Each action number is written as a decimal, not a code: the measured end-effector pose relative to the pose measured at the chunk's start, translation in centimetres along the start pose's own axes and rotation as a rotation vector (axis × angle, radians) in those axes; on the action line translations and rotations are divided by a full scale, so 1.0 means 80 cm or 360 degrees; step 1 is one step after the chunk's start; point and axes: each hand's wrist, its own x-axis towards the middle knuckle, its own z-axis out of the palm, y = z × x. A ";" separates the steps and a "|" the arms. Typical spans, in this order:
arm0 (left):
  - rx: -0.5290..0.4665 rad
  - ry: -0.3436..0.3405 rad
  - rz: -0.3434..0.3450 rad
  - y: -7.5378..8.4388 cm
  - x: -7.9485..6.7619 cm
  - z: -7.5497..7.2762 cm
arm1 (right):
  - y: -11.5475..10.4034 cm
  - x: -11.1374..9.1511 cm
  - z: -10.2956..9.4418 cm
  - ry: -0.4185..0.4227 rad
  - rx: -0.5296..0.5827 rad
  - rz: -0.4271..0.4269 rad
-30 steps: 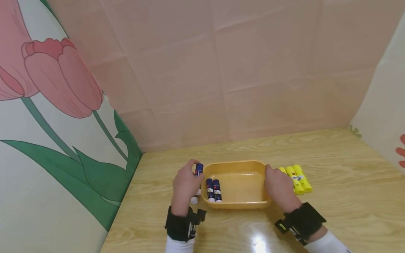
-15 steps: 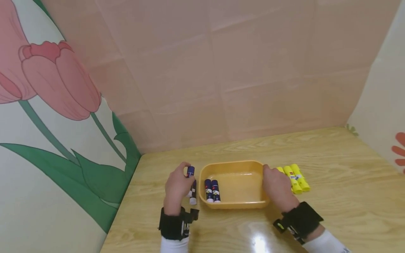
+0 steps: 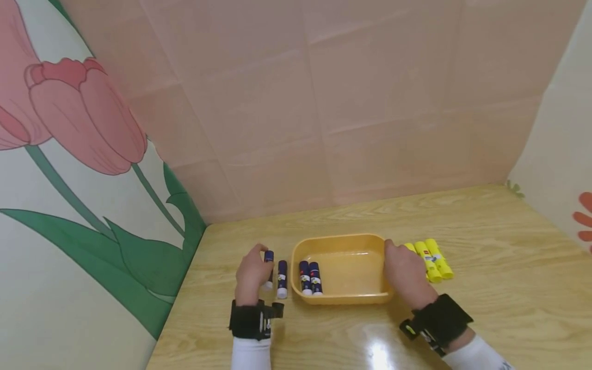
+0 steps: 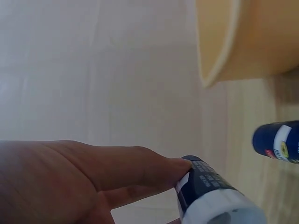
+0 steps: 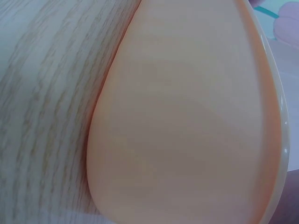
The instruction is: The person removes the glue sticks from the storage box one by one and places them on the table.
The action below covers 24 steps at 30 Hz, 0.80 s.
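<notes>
My left hand [image 3: 252, 270] pinches a navy glue stick [image 3: 269, 257] between thumb and fingers, left of the orange-yellow tray [image 3: 342, 299]. In the left wrist view, the held glue stick [image 4: 205, 184] points its white base toward the camera. A second navy glue stick [image 3: 282, 280] stands or lies between that hand and the tray; I cannot tell which. Two more, one navy glue stick [image 3: 305, 277] and another glue stick [image 3: 316, 279], are side by side at the tray's left end. My right hand [image 3: 408, 272] grips the tray's right rim. The tray's outer wall [image 5: 177, 121] fills most of the right wrist view.
Several yellow stick-shaped tubes [image 3: 427, 261] lie together right of the tray, partly hidden by my right hand. The wood-grain table [image 3: 333, 339] meets a pinkish back covering [image 3: 319, 128]. A wall with a tulip picture [image 3: 88, 113] rises on the left.
My left hand has moved left and slightly down with the glue stick, away from the tray, uncovering the glue stick beside it. My right hand keeps its grip on the tray.
</notes>
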 end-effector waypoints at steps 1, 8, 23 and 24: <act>0.0000 -0.0009 -0.0018 -0.003 0.002 0.002 | 0.000 0.000 0.000 -0.0002 0.0002 0.0000; -0.0033 -0.0073 -0.0125 -0.016 0.014 0.014 | -0.001 0.002 -0.003 -0.0027 0.0006 0.0006; -0.0032 -0.0116 -0.0222 -0.039 0.027 0.038 | -0.001 0.002 -0.004 -0.0092 0.0020 0.0016; -0.0034 -0.0122 -0.0219 -0.040 0.027 0.039 | -0.001 0.002 -0.004 -0.0096 0.0021 0.0018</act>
